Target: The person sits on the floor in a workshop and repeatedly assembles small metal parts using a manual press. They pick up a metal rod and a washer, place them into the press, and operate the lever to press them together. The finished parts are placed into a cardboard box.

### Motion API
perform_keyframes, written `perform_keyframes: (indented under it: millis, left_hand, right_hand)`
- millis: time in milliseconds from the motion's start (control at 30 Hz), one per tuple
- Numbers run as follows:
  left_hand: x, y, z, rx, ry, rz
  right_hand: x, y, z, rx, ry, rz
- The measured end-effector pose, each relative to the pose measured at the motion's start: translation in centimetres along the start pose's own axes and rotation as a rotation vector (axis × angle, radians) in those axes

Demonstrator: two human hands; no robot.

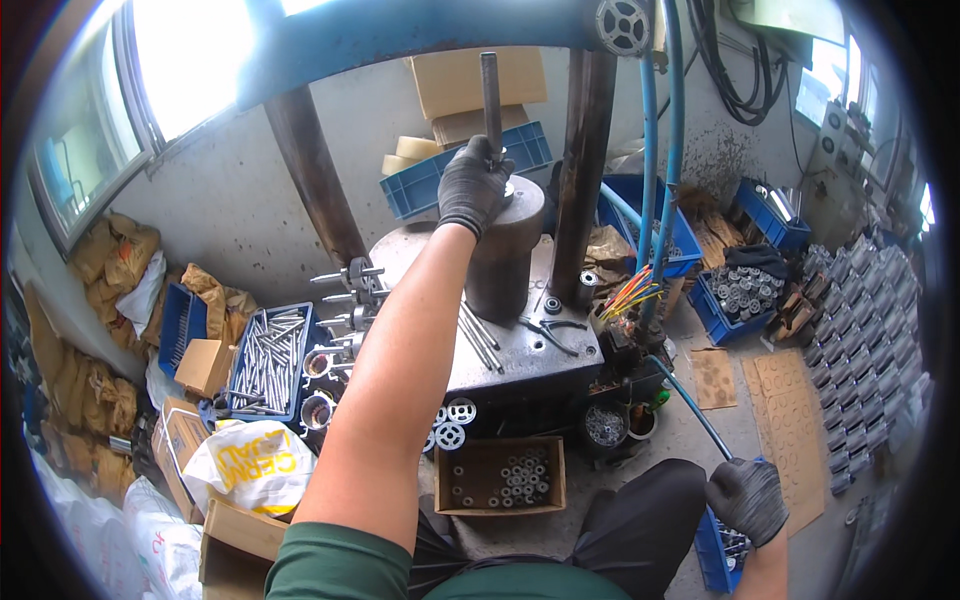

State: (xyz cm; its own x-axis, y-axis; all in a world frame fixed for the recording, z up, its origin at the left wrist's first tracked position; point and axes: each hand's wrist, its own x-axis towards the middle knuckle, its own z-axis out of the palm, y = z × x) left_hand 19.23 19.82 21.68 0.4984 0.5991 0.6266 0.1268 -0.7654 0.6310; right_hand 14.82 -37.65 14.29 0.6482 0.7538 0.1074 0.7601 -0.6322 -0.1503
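Observation:
My left hand (474, 187), in a dark grey glove, reaches up over the thick round metal block (500, 265) on the press table. Its fingers are closed around the lower part of an upright metal rod (490, 100). A small shiny metal piece (509, 189) shows beside the fingers on top of the block; the rest of it is hidden by the glove. Low on the right, my right hand (748, 497), gloved too, is wrapped round the end of a long thin lever (692, 402) that slopes down from the machine.
Steel columns (583, 160) flank the block. On the press table (540, 370) lie loose rods (478, 340) and pliers (550, 335). A cardboard box (500, 505) of small rings stands below. Left is a blue crate (268, 360) of shafts; right, stacked metal parts (865, 350).

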Motion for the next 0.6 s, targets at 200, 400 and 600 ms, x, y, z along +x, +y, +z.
perform_keyframes:
  millis: [200, 400, 600]
  left_hand:
    - [0.1, -0.2, -0.1, -0.002, 0.012, 0.002]
    - [0.0, -0.1, 0.1, 0.019, 0.036, 0.032]
    - [0.3, -0.5, 0.2, 0.022, 0.044, 0.057]
  right_hand:
    - [0.3, -0.1, -0.2, -0.005, 0.015, -0.017]
    - [0.7, 0.3, -1.0, -0.035, -0.064, -0.078]
    - [2.1, 0.4, -2.5, 0.029, -0.02, -0.132]
